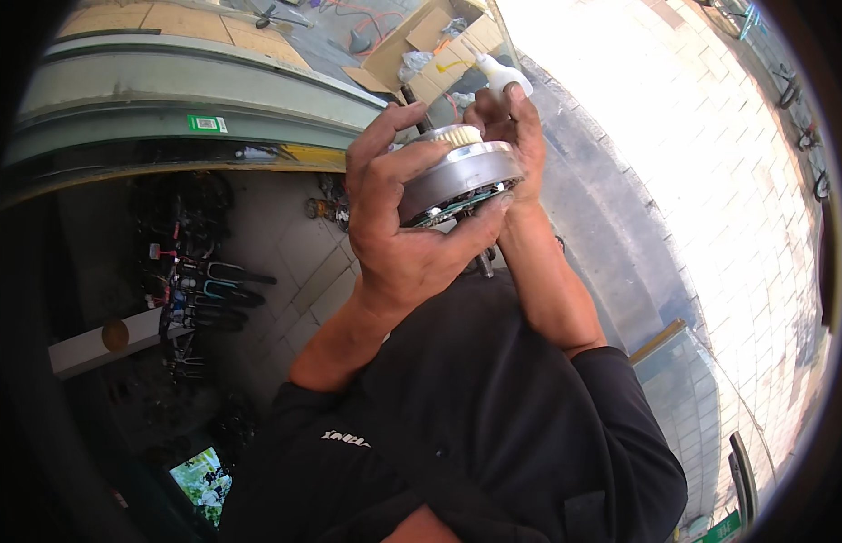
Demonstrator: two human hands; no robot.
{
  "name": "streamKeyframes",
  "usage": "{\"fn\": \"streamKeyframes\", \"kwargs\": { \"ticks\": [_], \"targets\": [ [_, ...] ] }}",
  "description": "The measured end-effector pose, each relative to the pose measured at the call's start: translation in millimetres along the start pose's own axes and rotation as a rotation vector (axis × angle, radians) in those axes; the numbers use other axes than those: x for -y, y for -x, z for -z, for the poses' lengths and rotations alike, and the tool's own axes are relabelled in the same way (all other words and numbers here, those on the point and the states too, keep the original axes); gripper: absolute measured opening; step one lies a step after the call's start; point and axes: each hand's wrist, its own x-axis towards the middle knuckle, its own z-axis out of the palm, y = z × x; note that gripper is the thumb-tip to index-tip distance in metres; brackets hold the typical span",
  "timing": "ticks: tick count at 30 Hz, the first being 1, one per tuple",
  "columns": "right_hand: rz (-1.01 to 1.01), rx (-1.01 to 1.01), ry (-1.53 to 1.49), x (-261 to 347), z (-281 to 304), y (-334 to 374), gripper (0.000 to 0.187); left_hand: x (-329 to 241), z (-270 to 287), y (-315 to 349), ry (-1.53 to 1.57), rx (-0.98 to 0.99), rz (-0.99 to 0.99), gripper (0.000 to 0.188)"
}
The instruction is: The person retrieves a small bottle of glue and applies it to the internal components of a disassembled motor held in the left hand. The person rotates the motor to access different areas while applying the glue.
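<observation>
My left hand (386,204) is closed around a round metal motor core (461,176), held up in front of my chest. A pale toothed gear (459,136) sits on its upper face, and a green circuit edge shows underneath. Its dark axle (486,264) juts out below, with the other end showing above by my left fingers. My right hand (520,136) is behind and to the right of the core, its fingers wrapped on a small white squeeze bottle (502,77). The bottle's thin nozzle points up and left. Whether my right palm touches the core is hidden.
Beyond my hands is an open cardboard box (421,59) with plastic bags in it. A metal-framed ledge (213,86) crosses the upper left. Bicycles (199,281) stand in shade at left. Light paving (674,136) spreads right, beside a glass panel (683,398).
</observation>
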Motion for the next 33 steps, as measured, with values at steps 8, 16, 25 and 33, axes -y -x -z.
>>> {"fn": "streamKeyframes", "kwargs": {
  "ticks": [8, 16, 25, 33],
  "targets": [
    [0.065, 0.047, 0.058, 3, -9, 3, 0.045, 0, 7, 1, 0.066, -0.049, 0.014, 0.072],
    [0.051, 0.074, 0.050, 4, -5, 4, 0.044, 2, 10, 2, 0.041, -0.019, 0.007, 0.075],
    [0.065, 0.061, 0.069, 6, -12, 8, 0.045, 3, 12, 4, 0.059, -0.010, 0.022, 0.072],
    [0.047, 0.074, 0.070, 5, -8, 8, 0.042, 5, 12, 5, 0.072, -0.011, 0.022, 0.072]
  ]
}}
